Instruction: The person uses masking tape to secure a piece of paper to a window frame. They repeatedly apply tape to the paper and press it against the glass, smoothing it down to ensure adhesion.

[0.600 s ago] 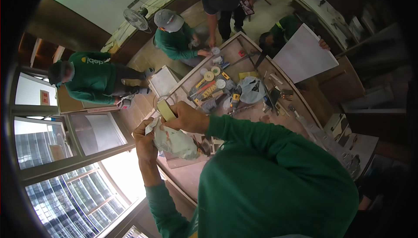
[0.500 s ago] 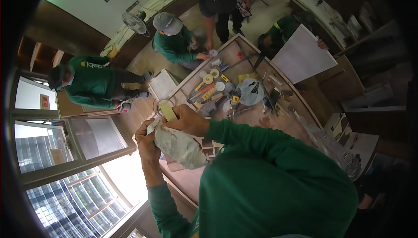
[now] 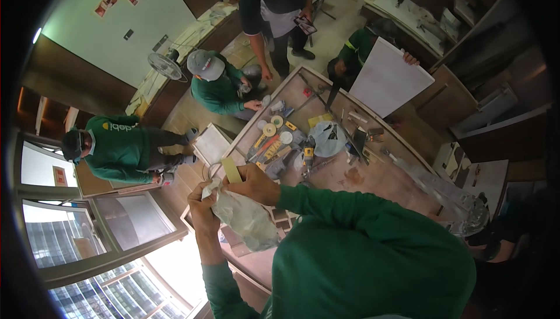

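Observation:
My left hand point(image 3: 203, 207) pinches the upper edge of a crumpled, whitish plastic bag point(image 3: 248, 220). The bag hangs down between my two hands. My right hand point(image 3: 255, 185) is closed around a flat, yellow-green rectangular piece point(image 3: 231, 171) whose end sticks up past the fingers. What kind of piece it is, I cannot make out. The right fingers sit against the top of the bag, and whether they also grip it is hidden. Both hands are raised above the near left corner of a large workbench point(image 3: 408, 150).
On the bench lie tape rolls point(image 3: 269, 129), a yellow-and-black power drill point(image 3: 307, 155), a tied plastic bag point(image 3: 326, 139) and several hand tools. People work around it: one crouches point(image 3: 216, 88), one stands point(image 3: 277, 15), one is at the left point(image 3: 119, 150), another holds a white panel point(image 3: 391, 79).
My view has tilted up a little, so the scene sits shifted in the picture. The yellow-green piece now stands more upright in my right hand. Both hands keep their hold.

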`<state>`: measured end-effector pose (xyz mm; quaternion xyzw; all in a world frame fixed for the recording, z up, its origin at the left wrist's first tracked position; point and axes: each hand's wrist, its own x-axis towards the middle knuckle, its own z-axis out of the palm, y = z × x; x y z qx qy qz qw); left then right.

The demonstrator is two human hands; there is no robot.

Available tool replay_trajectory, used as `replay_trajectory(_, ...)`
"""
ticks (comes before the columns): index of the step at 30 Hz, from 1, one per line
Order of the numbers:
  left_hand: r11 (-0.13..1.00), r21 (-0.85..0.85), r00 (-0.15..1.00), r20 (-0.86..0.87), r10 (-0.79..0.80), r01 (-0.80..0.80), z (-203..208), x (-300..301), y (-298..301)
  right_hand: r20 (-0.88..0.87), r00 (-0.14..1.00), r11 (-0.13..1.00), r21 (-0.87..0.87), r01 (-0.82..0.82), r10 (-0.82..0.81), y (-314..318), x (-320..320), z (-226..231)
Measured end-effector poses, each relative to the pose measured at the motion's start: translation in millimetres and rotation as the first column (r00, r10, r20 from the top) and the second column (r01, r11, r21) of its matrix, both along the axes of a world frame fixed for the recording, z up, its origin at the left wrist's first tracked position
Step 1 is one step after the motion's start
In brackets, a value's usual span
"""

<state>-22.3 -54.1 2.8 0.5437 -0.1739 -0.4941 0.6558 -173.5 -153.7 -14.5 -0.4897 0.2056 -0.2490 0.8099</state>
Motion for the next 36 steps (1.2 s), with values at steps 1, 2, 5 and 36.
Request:
replay_trajectory(1,0.999,0.034,0.996,0.078,-0.038,0.035,-1,1,2,-0.028,1.0,0.998,-0.069,-0.016,0.014,-6,-3,0)
replay_trajectory(2,0.995,0.072,0.985,0.155,-0.076,0.066,0,2,4,-0.058,0.998,0.99,-0.136,-0.034,0.026,-12,-6,-1)
replay_trajectory(5,0.975,0.182,0.9,0.392,-0.191,0.128,14,-6,-4,-0.06,0.996,0.998,0.039,-0.059,0.061,-43,-32,-3)
replay_trajectory(36,0.963,0.219,0.728,0.634,-0.261,0.154,39,-43,-28,-0.142,0.989,0.984,-0.164,-0.067,0.044,-39,-47,-6)
